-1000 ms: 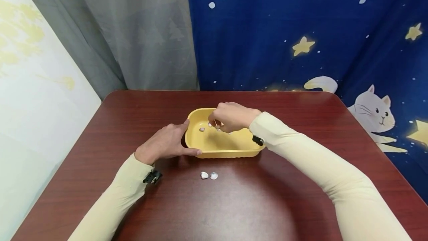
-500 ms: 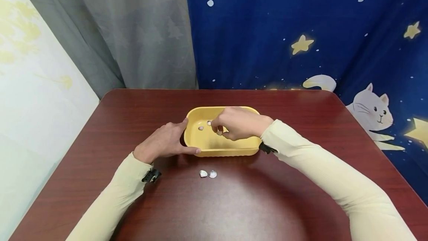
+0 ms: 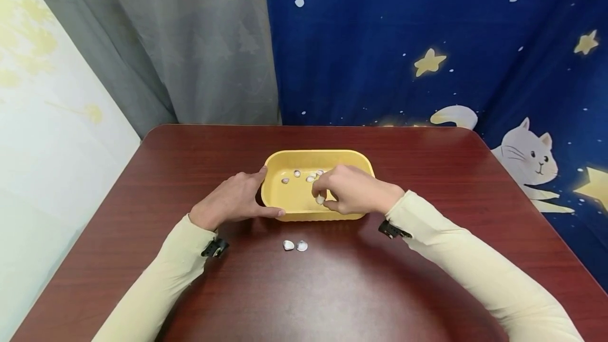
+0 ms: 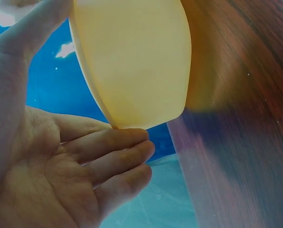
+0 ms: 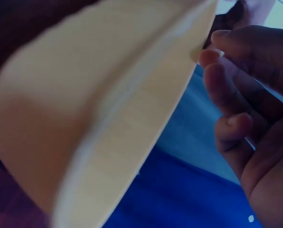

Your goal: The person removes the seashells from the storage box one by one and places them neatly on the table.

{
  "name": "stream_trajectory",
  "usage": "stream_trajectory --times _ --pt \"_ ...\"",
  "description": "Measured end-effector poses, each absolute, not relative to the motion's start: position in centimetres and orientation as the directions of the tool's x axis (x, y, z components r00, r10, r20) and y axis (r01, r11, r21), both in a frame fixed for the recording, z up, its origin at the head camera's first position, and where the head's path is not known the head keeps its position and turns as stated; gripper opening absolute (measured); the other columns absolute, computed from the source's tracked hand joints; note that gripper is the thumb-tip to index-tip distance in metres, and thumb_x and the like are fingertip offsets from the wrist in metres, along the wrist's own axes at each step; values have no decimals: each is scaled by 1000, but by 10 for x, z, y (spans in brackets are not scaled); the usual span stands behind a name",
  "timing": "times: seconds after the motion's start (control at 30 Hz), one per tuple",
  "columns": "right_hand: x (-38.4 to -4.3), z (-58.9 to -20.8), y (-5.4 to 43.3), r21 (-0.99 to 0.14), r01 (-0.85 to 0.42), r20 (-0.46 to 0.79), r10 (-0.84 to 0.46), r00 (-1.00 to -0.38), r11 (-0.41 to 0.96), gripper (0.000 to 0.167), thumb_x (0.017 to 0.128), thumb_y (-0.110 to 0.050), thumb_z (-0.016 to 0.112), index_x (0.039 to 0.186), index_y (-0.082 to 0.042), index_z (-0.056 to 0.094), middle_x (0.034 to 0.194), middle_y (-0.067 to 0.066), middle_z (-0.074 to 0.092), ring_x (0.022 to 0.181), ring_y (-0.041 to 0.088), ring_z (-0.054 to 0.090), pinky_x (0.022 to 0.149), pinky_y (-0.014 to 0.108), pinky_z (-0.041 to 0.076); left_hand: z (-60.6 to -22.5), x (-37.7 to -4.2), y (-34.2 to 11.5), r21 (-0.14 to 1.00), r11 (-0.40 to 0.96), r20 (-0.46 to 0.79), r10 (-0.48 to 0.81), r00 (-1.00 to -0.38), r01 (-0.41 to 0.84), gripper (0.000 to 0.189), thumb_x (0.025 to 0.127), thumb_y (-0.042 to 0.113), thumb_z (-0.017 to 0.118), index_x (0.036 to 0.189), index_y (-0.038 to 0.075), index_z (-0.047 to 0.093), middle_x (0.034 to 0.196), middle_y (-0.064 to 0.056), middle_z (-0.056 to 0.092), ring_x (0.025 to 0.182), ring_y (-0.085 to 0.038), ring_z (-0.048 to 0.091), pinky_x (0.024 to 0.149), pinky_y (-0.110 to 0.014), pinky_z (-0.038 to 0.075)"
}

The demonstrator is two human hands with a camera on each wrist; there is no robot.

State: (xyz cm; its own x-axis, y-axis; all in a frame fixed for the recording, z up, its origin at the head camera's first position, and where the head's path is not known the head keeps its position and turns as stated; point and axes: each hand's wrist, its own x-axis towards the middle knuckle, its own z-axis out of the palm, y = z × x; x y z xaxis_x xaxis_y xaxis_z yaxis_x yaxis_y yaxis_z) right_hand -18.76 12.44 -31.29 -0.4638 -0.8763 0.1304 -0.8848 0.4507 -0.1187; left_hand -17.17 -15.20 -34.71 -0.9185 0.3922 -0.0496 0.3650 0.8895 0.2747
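A yellow plastic basin [image 3: 315,217] stands on the table with several small whitish seashells [image 3: 310,179] on its floor. My left hand [image 3: 235,198] rests against its left end, thumb along the near rim; the left wrist view shows the other fingers [image 4: 117,142] fairly straight beside the wall. Over the basin's near right part, my right hand [image 3: 353,190] pinches one small pale seashell [image 3: 320,200] between thumb and fingertips. Only a white sliver of that seashell [image 5: 221,54] shows in the right wrist view. My right hand hides part of the basin's interior.
Two pale seashells [image 3: 295,246] lie side by side on the dark red wooden table [image 3: 228,300], in front of the basin. Beyond the table's far edge hang a grey curtain [image 3: 214,57] and a blue starry curtain [image 3: 361,57]. A white wall [image 3: 62,136] stands at left.
My right hand has moved right and toward me inside the basin, carrying a seashell away from the far group, which shows more now. The left hand has kept its place.
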Motion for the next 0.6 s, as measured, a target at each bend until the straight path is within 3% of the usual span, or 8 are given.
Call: stream_trajectory --times 0.37,0.6 --pt "-170 -324 132 -178 -881 165 -870 -465 438 11 85 -11 73 94 -17 75 79 -11 69 59 -2 51 62 18 46 -347 -171 -152 274 895 -67 383 -921 352 122 71 76 72 156 -1 30 119 -20 69 100 -25 68 88 -44 56" --pt "-157 -329 132 -184 -897 163 -888 -430 401 11 84 -9 74 92 -17 73 78 -10 68 65 0 53 63 16 46 -347 -172 -151 273 897 -73 380 -922 348 121 71 75 73 156 -1 30 122 -20 68 101 -25 68 89 -44 56"
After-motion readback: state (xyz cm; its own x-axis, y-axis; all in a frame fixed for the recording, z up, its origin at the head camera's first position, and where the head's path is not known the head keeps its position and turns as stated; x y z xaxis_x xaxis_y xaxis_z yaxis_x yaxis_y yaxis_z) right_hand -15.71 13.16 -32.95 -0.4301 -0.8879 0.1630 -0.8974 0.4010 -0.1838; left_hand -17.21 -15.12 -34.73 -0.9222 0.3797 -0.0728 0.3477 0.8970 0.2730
